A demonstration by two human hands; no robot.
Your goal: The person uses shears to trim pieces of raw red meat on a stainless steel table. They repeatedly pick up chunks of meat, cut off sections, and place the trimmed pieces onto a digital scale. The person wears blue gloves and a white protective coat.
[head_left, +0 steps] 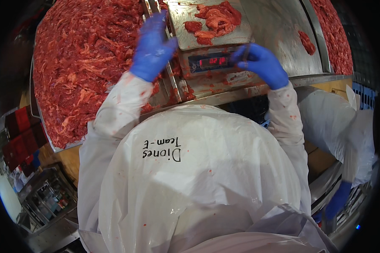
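My left hand, in a blue glove, is spread open beside the metal rail between the meat heap and the scale. It holds nothing I can see and is slightly blurred. At the right end of the scale's lit display is my right hand, also blue-gloved. Its fingers are bent, with a gap between thumb and forefinger and nothing visible in them. Several pieces of raw red meat lie on the scale's steel platform. A large heap of raw meat strips fills the container on my left.
A single meat piece rests on the steel table right of the scale. More raw meat lies beyond a metal edge at far right. Another person's white sleeve and blue-gloved hand are at lower right.
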